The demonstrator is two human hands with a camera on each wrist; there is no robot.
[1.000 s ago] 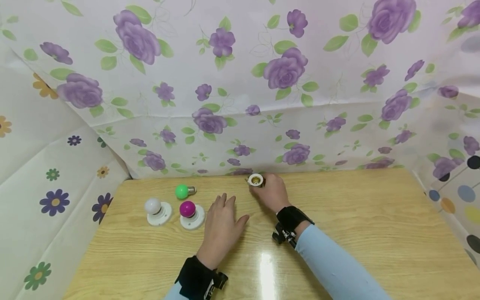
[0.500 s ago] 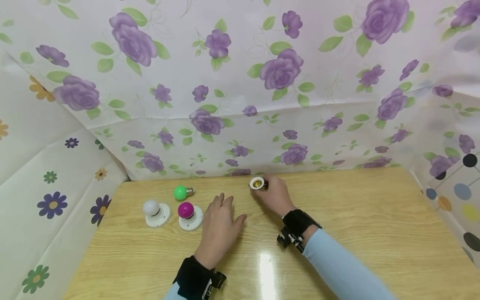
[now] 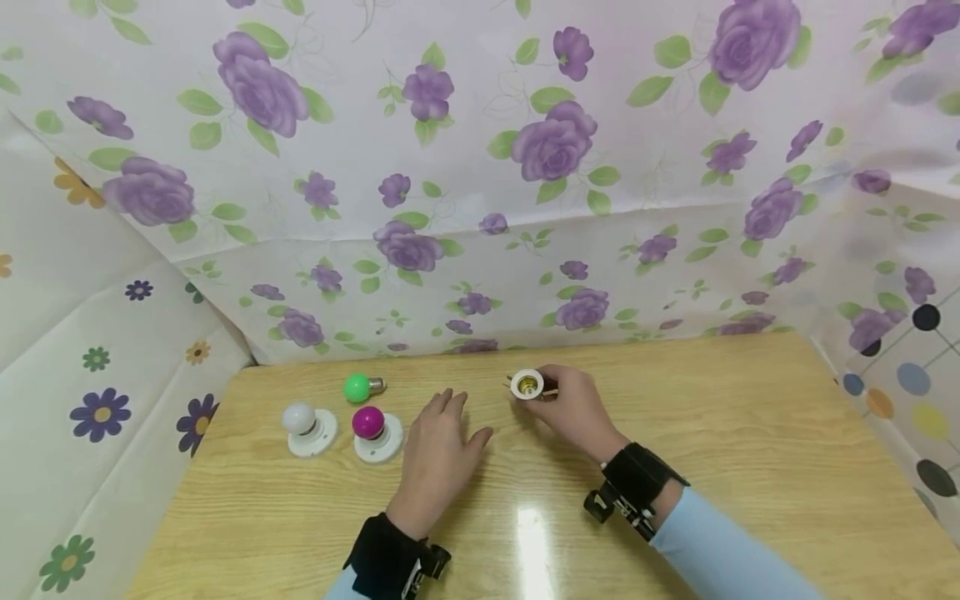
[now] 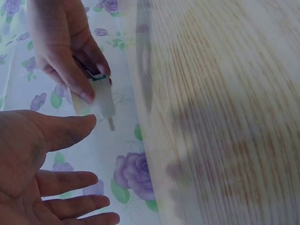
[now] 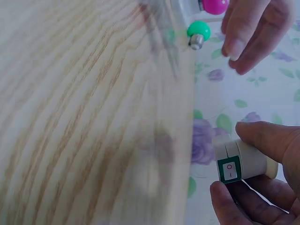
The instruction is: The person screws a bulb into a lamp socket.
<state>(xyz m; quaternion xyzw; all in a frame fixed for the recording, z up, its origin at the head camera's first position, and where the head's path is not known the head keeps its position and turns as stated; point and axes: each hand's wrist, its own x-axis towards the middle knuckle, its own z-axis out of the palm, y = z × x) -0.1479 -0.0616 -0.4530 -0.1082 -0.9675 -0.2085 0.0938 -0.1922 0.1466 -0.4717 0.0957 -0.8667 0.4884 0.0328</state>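
Note:
My right hand (image 3: 576, 412) grips a white plug-in lamp socket (image 3: 527, 384) by its sides, between thumb and fingers. Its round mouth faces up toward the head camera and shows a brass screw thread, and thin metal prongs stick out at the side. In the right wrist view a rocker switch (image 5: 229, 171) in a green frame is visible on the socket's body. My left hand (image 3: 437, 467) is held palm down over the table with its fingers straight, holding nothing. Just left of it, a magenta bulb (image 3: 368, 422) stands in a round white base (image 3: 380, 451).
At the table's left, a white bulb (image 3: 298, 417) stands in another round white base (image 3: 315, 444). A green bulb (image 3: 357, 387) lies on its side behind the magenta one. Flowered sheets (image 3: 465, 225) hang along the back and sides of the wooden table (image 3: 712, 433).
My right hand has drawn the lamp socket away from the back edge, toward me and slightly right. The left hand has stayed almost still, and the head view has shifted a little.

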